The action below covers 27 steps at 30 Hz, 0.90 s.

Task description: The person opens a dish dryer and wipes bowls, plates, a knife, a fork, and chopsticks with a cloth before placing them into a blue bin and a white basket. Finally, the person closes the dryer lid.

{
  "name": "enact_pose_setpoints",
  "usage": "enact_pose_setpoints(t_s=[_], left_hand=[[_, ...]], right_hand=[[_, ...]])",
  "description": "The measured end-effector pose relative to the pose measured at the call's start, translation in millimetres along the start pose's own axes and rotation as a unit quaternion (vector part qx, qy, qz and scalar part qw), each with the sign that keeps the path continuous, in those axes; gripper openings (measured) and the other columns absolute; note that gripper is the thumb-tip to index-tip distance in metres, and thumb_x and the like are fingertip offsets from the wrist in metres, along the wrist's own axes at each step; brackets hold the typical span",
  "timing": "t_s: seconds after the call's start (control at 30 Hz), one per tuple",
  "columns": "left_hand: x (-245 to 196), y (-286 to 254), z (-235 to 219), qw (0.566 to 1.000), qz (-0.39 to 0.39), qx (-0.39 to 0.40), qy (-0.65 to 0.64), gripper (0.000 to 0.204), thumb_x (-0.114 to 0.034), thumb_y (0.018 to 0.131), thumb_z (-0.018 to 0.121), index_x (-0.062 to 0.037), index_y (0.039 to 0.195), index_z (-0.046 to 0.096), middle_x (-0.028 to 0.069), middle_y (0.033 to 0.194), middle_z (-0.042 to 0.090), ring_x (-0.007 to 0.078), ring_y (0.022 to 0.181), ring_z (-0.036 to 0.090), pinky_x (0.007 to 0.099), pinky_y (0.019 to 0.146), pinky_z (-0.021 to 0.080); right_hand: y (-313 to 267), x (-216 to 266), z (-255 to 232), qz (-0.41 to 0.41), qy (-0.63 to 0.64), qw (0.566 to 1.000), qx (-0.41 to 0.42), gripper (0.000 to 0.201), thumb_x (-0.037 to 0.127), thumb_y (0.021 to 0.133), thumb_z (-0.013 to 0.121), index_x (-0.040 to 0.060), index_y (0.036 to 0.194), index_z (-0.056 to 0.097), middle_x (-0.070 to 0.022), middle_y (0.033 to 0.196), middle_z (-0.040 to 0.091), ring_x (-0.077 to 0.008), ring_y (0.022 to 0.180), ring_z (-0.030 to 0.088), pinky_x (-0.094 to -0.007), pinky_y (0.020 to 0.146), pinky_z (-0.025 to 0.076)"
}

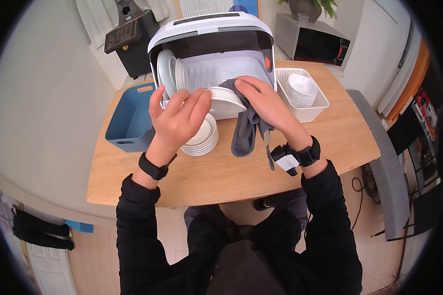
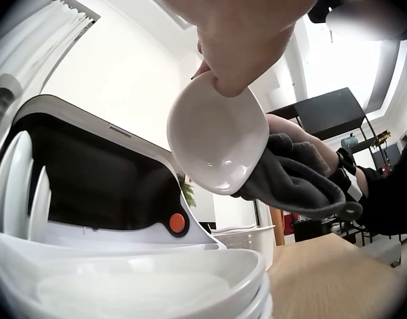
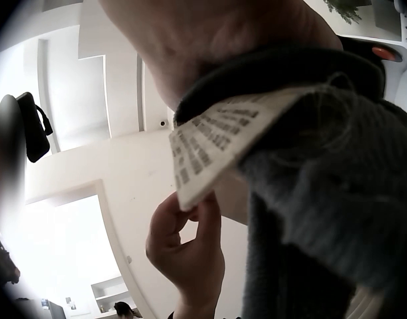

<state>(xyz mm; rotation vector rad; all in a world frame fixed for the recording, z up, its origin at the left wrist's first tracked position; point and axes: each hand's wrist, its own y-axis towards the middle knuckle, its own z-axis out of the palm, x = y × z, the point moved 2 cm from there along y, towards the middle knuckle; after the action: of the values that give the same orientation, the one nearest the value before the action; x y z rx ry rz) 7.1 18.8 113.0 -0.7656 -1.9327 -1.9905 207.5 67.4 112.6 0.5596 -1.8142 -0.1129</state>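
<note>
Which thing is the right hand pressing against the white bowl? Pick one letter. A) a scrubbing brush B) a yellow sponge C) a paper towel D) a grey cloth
D: in the head view the right hand lies on a grey cloth draped over the white bowl, which the left hand holds by its rim.

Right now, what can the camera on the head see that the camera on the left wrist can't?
Only the head view shows the blue bin, the white basket with its stacked bowls, the microwave and the whole wooden table. Only the left wrist view shows the hollow inside of the white bowl and the orange button on the dish rack from close up. Both show the left hand holding that bowl, the right hand pressing the grey cloth against it, and the plates standing in the dish rack.
</note>
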Motion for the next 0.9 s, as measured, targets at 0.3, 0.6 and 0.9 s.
enact_pose_setpoints(t_s=[0.3, 0.6, 0.9], left_hand=[[-4.9, 16.5, -4.7, 0.995, -0.073, 0.054, -0.053, 0.017, -0.015, 0.076, 0.074, -0.0176, 0.09, 0.065, -0.009, 0.074, 0.063, 0.0101, 0.072, 0.057, 0.0455, 0.104, 0.036], [3.9, 7.0, 6.2, 0.946, -0.276, 0.065, -0.155, 0.015, -0.014, 0.08, 0.078, -0.0117, 0.091, 0.069, -0.0047, 0.074, 0.064, 0.0121, 0.072, 0.06, 0.0507, 0.106, 0.032], [-16.0, 25.3, 1.7, 0.956, -0.184, 0.226, -0.025, 0.027, -0.023, 0.082, 0.074, -0.0168, 0.107, 0.067, -0.0021, 0.074, 0.065, 0.0162, 0.082, 0.063, 0.0538, 0.105, 0.034]], right_hand=[[-26.8, 29.6, 13.4, -0.278, -0.178, 0.935, -0.127, 0.035, 0.026, 0.085, 0.072, 0.0073, 0.114, 0.066, -0.0109, 0.102, 0.063, -0.0301, 0.093, 0.062, -0.0357, 0.081, 0.051], [-15.8, -9.2, 17.2, -0.071, 0.101, 0.982, -0.142, 0.045, 0.015, 0.085, 0.071, -0.0003, 0.125, 0.057, -0.011, 0.114, 0.065, -0.0181, 0.103, 0.062, -0.0298, 0.088, 0.049], [-14.7, 4.1, 9.4, -0.256, -0.337, 0.879, -0.219, 0.047, 0.01, 0.072, 0.076, 0.0176, 0.117, 0.065, -0.0057, 0.103, 0.064, -0.0269, 0.09, 0.065, -0.0344, 0.073, 0.054]])
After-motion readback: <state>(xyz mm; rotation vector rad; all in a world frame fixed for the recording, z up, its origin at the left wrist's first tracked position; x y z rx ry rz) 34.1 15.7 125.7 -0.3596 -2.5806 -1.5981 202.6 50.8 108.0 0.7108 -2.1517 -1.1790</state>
